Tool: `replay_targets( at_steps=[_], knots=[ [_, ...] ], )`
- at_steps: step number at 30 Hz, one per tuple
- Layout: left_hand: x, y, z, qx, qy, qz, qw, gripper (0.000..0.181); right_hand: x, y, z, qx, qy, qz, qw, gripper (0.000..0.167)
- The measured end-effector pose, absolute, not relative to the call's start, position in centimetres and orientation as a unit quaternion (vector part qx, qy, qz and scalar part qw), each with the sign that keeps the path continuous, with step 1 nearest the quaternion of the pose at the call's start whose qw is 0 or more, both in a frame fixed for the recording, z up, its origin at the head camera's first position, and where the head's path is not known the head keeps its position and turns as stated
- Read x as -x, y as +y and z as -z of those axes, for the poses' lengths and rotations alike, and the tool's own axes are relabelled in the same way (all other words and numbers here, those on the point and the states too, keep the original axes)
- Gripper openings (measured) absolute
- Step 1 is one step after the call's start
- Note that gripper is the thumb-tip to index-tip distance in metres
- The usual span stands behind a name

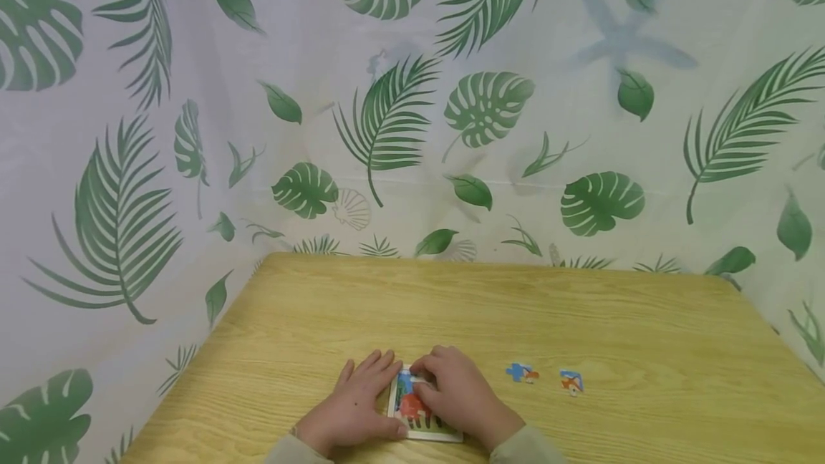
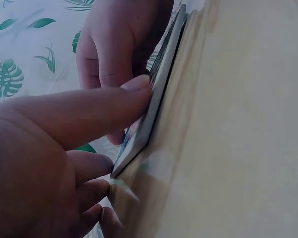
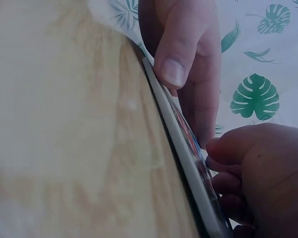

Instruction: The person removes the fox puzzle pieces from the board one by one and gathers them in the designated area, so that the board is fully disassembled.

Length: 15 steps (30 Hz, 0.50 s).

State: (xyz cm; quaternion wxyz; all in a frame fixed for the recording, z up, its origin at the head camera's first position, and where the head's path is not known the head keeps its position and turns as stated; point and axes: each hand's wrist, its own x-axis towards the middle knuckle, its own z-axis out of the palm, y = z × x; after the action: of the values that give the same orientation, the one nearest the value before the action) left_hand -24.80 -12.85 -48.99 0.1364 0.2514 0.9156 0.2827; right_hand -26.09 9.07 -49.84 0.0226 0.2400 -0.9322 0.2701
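A small jigsaw puzzle in a white-edged tray lies on the table, its picture showing blue, green and a large red shape. My left hand rests along the tray's left side with fairly straight fingers. In the left wrist view, the thumb presses on the tray's edge while the other fingertips touch its corner. Over the upper right of the picture, my right hand has bent fingers, thumb and index finger apart at the surface. Whether a piece is between them cannot be made out. The right hand covers part of the picture.
Two loose jigsaw pieces lie to the right of the tray: a blue-and-orange piece and, farther right, another piece. The wooden table meets a leaf-printed curtain at its back and left edges.
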Motion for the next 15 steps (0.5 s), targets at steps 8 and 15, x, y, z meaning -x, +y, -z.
replay_targets(
  at_steps=[8,15],
  knots=[
    [24.9,-13.1,49.3,-0.249,0.912,-0.294,0.142,0.092,26.1,8.4,49.8,-0.229,-0.937,-0.260,0.041,0.019],
    [25.0,-12.9,49.3,-0.252,0.911,-0.292,0.144,0.092,26.3,7.9,49.9,-0.206,-0.945,-0.251,0.036,0.020]
  ],
)
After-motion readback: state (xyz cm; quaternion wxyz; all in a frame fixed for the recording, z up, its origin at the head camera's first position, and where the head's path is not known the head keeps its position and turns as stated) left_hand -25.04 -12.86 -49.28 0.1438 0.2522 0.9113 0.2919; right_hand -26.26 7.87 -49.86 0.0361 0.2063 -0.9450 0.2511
